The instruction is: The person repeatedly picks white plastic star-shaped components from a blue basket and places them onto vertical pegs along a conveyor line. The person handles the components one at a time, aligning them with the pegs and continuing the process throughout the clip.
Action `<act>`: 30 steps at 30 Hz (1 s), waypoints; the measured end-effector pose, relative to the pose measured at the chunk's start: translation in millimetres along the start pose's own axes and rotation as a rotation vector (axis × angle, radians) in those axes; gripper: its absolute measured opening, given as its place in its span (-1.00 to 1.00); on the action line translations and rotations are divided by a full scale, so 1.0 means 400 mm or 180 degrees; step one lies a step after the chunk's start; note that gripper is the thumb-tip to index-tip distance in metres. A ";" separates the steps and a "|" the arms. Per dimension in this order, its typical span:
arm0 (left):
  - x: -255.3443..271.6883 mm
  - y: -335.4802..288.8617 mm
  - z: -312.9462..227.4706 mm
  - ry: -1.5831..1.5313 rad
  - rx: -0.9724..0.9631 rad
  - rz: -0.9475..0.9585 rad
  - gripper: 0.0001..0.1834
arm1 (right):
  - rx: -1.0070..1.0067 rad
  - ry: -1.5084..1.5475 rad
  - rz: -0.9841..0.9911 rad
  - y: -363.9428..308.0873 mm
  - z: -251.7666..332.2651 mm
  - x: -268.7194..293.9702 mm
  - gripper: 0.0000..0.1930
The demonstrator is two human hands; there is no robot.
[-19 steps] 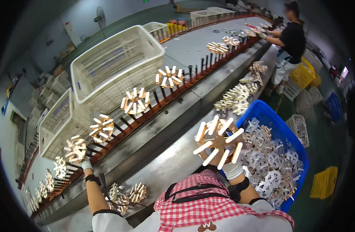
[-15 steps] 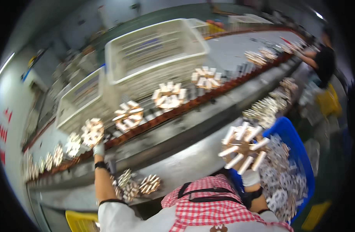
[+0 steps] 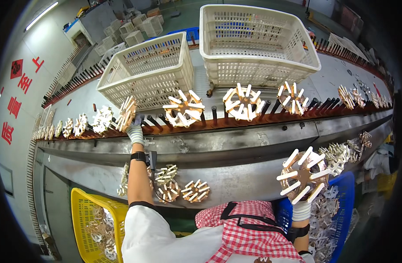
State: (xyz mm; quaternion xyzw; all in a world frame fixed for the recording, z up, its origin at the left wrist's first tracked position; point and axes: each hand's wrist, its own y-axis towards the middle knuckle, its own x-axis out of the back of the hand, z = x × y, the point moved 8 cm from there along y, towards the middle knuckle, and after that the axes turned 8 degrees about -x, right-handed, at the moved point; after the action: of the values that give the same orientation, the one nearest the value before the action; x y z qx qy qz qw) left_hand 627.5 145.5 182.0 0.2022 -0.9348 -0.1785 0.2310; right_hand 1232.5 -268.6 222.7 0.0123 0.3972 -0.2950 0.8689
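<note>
My left hand point(image 3: 135, 134), in a white glove, reaches to the row of black pegs and is closed at the lower edge of a round part with white rods point(image 3: 126, 115), seen nearly edge-on; its fingertips are partly hidden. At the lower right my gloved right hand point(image 3: 301, 211) grips the bottom of a copper-coloured round part with white rods point(image 3: 304, 174), held up with its face toward me. Similar round parts, such as this rodded disc point(image 3: 184, 108), stand along the pegs to the right of my left hand. Smaller-looking ones point(image 3: 103, 119) line up to its left.
Two white crates point(image 3: 258, 59) stand behind the brown peg rail point(image 3: 218, 127). Loose rodded parts point(image 3: 195, 191) lie on the metal ledge point(image 3: 236, 179). A yellow basket point(image 3: 82, 219) and a blue basket point(image 3: 346, 206), both holding parts, flank me.
The view has levelled and swung, and the blur is gone. My left hand remains at a part on the rail, and my right hand still holds its round part.
</note>
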 end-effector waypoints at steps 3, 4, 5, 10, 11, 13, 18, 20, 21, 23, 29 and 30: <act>0.091 0.082 0.230 0.0821 -0.0638 -0.0478 -0.54 | -0.0356 -0.0038 0.0142 0.036 -0.055 -0.022 -0.36; 0.087 0.091 0.229 0.2596 -0.1137 -0.0186 -0.55 | -0.0412 -0.0066 0.0101 0.021 -0.066 -0.056 -0.36; 0.079 0.081 0.221 0.3217 -0.1865 -0.0326 -0.55 | -0.0490 -0.0086 0.0099 0.028 -0.080 -0.069 -0.35; 0.232 0.046 0.512 0.0641 0.0632 -0.0209 -0.51 | -0.1586 0.0666 0.0460 0.030 -0.159 -0.159 -0.31; 0.127 -0.049 0.490 -0.0736 0.1502 -0.0139 -0.49 | -0.1879 0.0968 0.0371 0.016 -0.173 -0.173 -0.31; 0.050 -0.186 -0.014 -0.0370 0.0233 -0.1241 -0.52 | -0.2085 0.1234 0.0319 -0.003 -0.163 -0.192 -0.29; -0.293 -0.592 -0.513 -0.1821 -0.0226 0.2367 -0.63 | -0.1766 -0.0375 0.1527 0.014 -0.145 -0.249 -0.32; -0.358 -0.729 -0.722 -0.2574 -0.0400 0.3494 -0.50 | -0.1682 -0.0514 0.1198 0.032 -0.188 -0.176 -0.20; -0.391 -0.793 -0.775 -0.3326 0.0045 0.4008 -0.45 | -0.1786 -0.0249 0.1042 0.032 -0.203 -0.158 -0.14; -0.461 -0.981 -0.661 -0.4033 0.1663 0.4683 -0.46 | -0.1889 0.0244 0.0983 0.019 -0.195 -0.197 -0.13; -0.641 -1.006 -0.739 -0.3140 -0.0092 0.3795 -0.43 | -0.0605 -0.0166 0.0487 0.047 -0.051 -0.142 -0.57; -0.673 -0.961 -0.773 -0.3004 -0.0182 0.3670 -0.45 | -0.0379 -0.0027 0.0447 0.054 -0.011 -0.152 -0.60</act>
State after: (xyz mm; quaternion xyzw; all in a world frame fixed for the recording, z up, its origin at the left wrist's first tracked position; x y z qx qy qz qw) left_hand 1115.4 -133.4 177.7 -0.4244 -0.8875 -0.1211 -0.1328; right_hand 1209.8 -219.4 257.5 -0.0128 0.4085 -0.2093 0.8883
